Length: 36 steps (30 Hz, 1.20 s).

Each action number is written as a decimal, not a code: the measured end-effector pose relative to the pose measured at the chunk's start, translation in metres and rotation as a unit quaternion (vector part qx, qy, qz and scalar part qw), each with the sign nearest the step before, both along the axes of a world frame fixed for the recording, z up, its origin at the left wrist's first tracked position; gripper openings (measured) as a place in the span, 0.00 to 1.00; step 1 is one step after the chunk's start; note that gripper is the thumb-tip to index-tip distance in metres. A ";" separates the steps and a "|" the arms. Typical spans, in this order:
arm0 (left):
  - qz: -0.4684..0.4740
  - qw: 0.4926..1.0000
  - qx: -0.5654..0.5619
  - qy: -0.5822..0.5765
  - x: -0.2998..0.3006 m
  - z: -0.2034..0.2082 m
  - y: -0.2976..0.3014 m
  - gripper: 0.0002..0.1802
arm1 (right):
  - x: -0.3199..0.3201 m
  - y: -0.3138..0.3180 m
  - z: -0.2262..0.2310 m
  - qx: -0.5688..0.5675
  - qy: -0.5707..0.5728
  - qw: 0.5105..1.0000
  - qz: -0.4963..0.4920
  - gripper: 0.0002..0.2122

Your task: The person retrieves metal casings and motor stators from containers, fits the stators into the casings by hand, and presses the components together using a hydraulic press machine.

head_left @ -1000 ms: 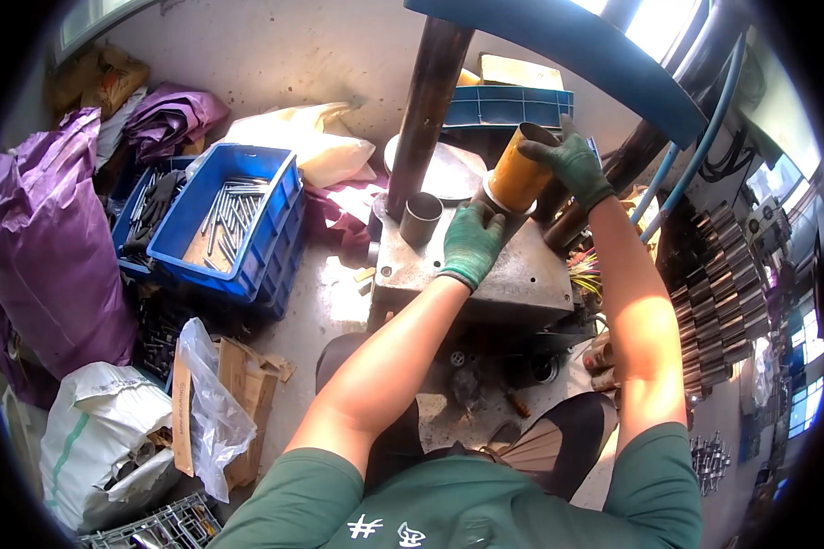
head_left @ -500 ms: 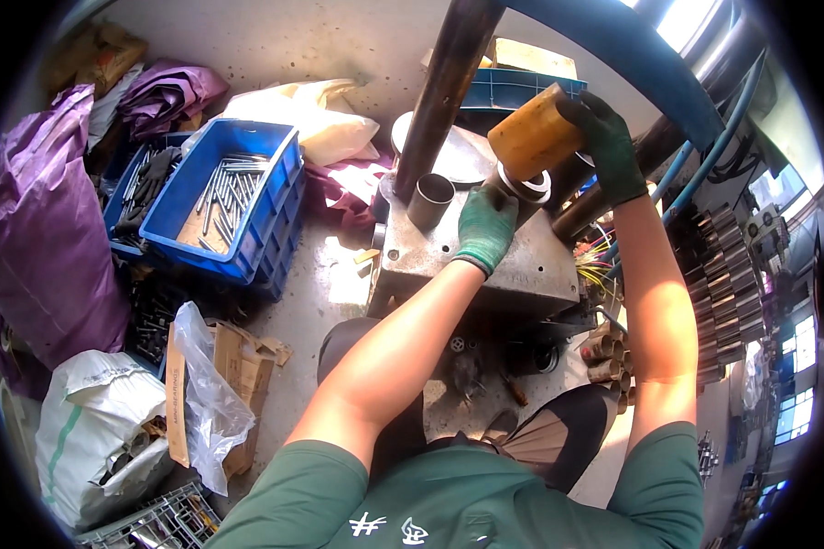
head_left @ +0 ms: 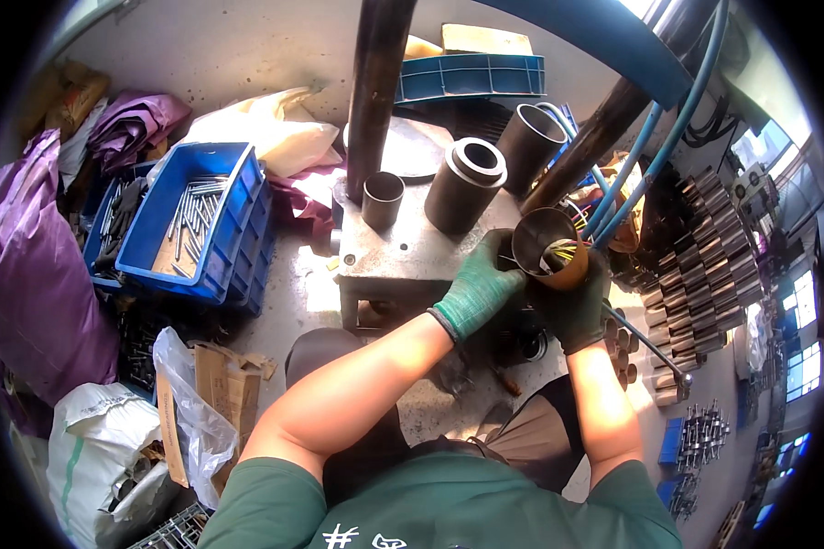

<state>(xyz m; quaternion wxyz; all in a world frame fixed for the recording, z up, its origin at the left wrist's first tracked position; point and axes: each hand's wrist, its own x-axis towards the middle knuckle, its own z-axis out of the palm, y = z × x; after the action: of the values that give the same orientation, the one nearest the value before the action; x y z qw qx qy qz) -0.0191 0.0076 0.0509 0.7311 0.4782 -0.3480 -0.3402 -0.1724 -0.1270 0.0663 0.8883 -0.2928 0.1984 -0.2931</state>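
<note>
The brown sleeve (head_left: 572,274), right of centre, is gripped by the right hand (head_left: 572,306); the left hand (head_left: 482,282) is curled beside it, its hold unconfirmed. The ringed cylinder (head_left: 463,199) is seen upright on the metal plate (head_left: 382,255), above centre. Work is judged unfinished: the sleeve is not yet set down.

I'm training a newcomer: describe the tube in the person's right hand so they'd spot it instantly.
Find the metal block below the dark post. By its right side, the gloved right hand grips an open tube. Unlike the dark tubes standing beyond it, its outside is orange-brown.
</note>
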 end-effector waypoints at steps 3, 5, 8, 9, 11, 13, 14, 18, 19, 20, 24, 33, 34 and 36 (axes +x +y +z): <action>-0.055 0.992 0.057 -0.096 -0.010 0.007 0.011 0.36 | -0.025 -0.005 -0.027 0.033 -0.059 0.996 0.054 0.39; -0.040 0.987 0.048 -0.149 -0.020 0.000 0.012 0.38 | -0.031 0.005 -0.035 -0.005 -0.088 0.995 0.055 0.39; -0.065 0.991 0.048 -0.105 -0.029 0.008 0.018 0.39 | -0.033 0.024 -0.018 0.112 -0.090 0.989 0.040 0.36; -0.064 0.993 0.046 -0.091 -0.031 0.008 0.018 0.39 | -0.038 0.023 -0.024 0.134 -0.137 0.979 0.069 0.36; -0.068 0.993 0.038 -0.086 -0.034 0.004 0.016 0.39 | -0.046 0.023 -0.029 0.159 -0.185 0.965 0.098 0.37; -0.059 0.997 0.008 -0.059 -0.037 -0.001 0.014 0.38 | -0.050 0.026 -0.031 0.196 -0.258 0.935 0.141 0.37; -0.063 0.997 -0.017 -0.044 -0.038 -0.004 0.013 0.37 | -0.052 0.027 -0.033 0.210 -0.283 0.923 0.156 0.37; -0.088 0.996 -0.020 0.011 -0.036 -0.005 0.009 0.35 | -0.063 0.026 -0.041 0.064 -0.132 0.976 0.163 0.35; -0.097 0.993 -0.031 0.065 -0.036 -0.004 0.009 0.34 | -0.066 0.027 -0.042 0.064 -0.136 0.973 0.172 0.35; -0.105 0.987 -0.042 0.118 -0.036 -0.003 0.009 0.33 | -0.068 0.026 -0.044 0.070 -0.149 0.969 0.184 0.35; -0.125 0.972 -0.069 0.185 -0.035 -0.014 0.003 0.40 | -0.075 0.021 -0.058 0.110 -0.218 0.942 0.231 0.34; -0.192 0.934 -0.005 0.301 -0.030 -0.026 0.000 0.45 | -0.059 0.052 -0.034 -0.100 0.046 0.993 0.030 0.40; -0.227 0.895 -0.027 0.382 -0.028 -0.024 -0.002 0.47 | -0.061 0.055 -0.036 -0.132 0.030 0.990 0.030 0.41; -0.241 0.867 -0.029 0.436 -0.024 -0.019 -0.003 0.55 | -0.062 0.064 -0.040 -0.249 0.020 0.968 -0.012 0.44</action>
<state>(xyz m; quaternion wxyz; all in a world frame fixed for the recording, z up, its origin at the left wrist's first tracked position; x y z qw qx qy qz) -0.0431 0.0050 0.0318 0.7174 0.1609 -0.1080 -0.6691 -0.2344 -0.0633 0.0265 0.7794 -0.5083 0.1406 -0.3383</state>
